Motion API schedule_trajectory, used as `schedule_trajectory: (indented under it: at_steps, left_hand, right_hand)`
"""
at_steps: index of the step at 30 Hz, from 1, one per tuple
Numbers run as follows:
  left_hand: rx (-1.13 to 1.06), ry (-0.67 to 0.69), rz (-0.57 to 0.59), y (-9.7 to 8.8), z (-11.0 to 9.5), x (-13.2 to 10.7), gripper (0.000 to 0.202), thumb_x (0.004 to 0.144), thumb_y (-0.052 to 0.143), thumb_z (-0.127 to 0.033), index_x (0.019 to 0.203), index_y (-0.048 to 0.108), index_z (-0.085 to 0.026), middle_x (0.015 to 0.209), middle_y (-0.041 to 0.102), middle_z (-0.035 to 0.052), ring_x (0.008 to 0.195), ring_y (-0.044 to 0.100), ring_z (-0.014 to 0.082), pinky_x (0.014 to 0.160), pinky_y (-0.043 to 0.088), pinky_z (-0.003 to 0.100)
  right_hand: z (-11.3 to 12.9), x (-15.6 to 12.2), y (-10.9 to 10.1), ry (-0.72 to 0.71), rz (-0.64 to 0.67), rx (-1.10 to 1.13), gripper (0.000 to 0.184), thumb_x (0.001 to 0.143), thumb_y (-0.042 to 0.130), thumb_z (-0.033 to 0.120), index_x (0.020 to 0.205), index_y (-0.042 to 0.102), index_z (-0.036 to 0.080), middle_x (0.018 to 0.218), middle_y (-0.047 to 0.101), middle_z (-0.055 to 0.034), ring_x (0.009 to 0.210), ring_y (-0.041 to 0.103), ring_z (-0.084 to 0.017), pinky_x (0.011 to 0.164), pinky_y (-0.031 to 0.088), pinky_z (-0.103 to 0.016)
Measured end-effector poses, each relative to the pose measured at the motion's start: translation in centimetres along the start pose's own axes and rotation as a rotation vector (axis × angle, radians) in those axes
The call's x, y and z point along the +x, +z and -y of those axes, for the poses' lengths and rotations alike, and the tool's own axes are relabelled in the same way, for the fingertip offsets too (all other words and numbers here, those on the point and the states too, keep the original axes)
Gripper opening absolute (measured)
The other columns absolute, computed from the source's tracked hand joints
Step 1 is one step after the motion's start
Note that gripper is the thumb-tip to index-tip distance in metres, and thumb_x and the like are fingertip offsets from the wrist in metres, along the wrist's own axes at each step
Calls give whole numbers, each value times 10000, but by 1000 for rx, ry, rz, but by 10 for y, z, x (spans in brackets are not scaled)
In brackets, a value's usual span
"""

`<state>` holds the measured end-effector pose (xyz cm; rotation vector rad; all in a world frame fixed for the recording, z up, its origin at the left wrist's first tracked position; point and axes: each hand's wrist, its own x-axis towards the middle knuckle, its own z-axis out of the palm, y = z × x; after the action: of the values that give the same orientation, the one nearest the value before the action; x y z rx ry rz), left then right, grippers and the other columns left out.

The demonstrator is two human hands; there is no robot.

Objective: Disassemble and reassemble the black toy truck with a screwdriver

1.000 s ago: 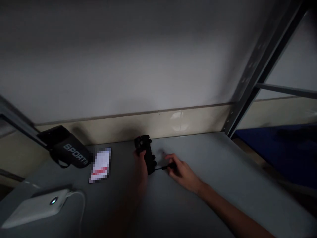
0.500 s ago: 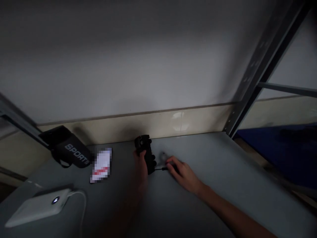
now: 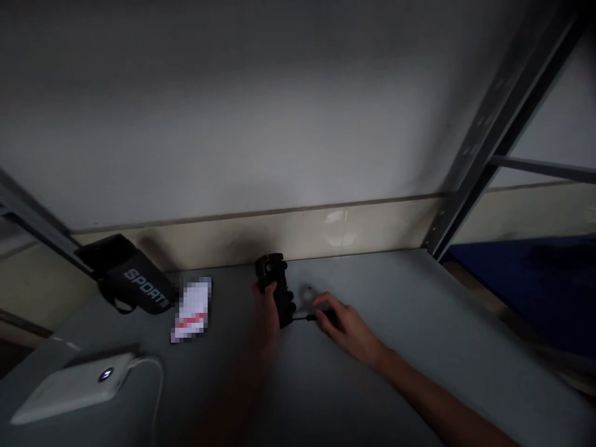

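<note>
My left hand (image 3: 267,307) is closed round the left side of a black toy vehicle (image 3: 280,298) with round, wheel-like parts along its right side. It is held on the grey tabletop near the wall. A small screwdriver (image 3: 311,318) with a thin shaft and dark handle points left, its tip at the vehicle's lower right end. Whether the tip sits in a screw is too small to tell. My right hand (image 3: 345,326) has its fingers curled at the handle end, thumb and forefinger bent around it.
Left on the grey table (image 3: 372,397) lie a phone with a lit, blurred screen (image 3: 192,310), a black bag marked SPORT (image 3: 144,282) and a white power bank (image 3: 74,385) with its cable (image 3: 159,385). A metal shelf post (image 3: 470,180) rises at right. The wall (image 3: 261,143) closes off the back.
The view has shifted very slightly. My right forefinger has lifted and curled a little away from the screwdriver handle; the left hand still holds the toy vehicle.
</note>
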<state>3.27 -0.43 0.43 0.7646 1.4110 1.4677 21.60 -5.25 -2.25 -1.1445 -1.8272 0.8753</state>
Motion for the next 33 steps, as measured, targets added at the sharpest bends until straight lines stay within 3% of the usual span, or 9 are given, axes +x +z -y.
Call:
schedule_trajectory:
  at_steps: [7, 12, 16, 20, 23, 29, 33]
  left_hand:
    - [4, -5, 22, -3, 5, 4, 482, 824, 617, -530, 1204, 491, -261, 701, 682, -28, 494, 632, 187, 492, 467, 276]
    - [-5, 3, 28, -3, 8, 6, 482, 816, 637, -534, 1180, 511, -245, 776, 712, 4, 550, 656, 187, 517, 481, 284]
    - [0, -12, 47, -4, 6, 5, 459, 829, 619, -533, 1163, 522, -234, 746, 704, 8, 529, 646, 190, 502, 471, 286]
    - [-7, 19, 37, -3, 5, 4, 444, 823, 621, -522, 1160, 512, -253, 747, 697, -16, 538, 651, 179, 500, 478, 271]
    - [-12, 3, 37, -2, 6, 4, 468, 807, 621, -536, 1159, 511, -248, 716, 682, -24, 528, 644, 180, 485, 477, 268]
    - [-38, 3, 20, -1, 4, 3, 493, 768, 658, -531, 1153, 511, -262, 787, 698, -18, 556, 657, 183, 516, 489, 286]
    - [-37, -34, 33, 0, 1, 3, 498, 756, 669, -530, 1148, 500, -272, 786, 681, -17, 561, 644, 189, 519, 478, 295]
  right_hand:
    - [0, 0, 0, -52, 3, -1, 218, 1055, 525, 342, 1244, 579, 247, 979, 755, -35, 784, 706, -197, 746, 553, -301]
    - [1, 0, -1, 17, 33, -19, 212, 1095, 468, 396, 1197, 578, 247, 810, 717, -1, 671, 675, -197, 711, 542, -314]
    - [1, 0, -1, -13, 30, 10, 235, 1053, 547, 378, 1248, 566, 248, 966, 759, -27, 705, 685, -185, 705, 543, -300]
    - [1, 0, -1, 22, 19, -21, 217, 1088, 501, 421, 1195, 582, 250, 919, 767, -23, 770, 715, -203, 766, 553, -319]
    - [1, 0, -1, -16, 35, 5, 207, 1063, 527, 365, 1229, 573, 251, 1005, 779, -34, 841, 732, -204, 802, 558, -317]
    - [3, 1, -2, 46, 34, 22, 246, 1074, 508, 417, 1233, 578, 242, 948, 774, -33, 818, 727, -213, 814, 547, -337]
    - [3, 1, -2, 3, 42, 31, 262, 1035, 544, 345, 1273, 568, 238, 977, 740, -29, 770, 693, -194, 738, 526, -307]
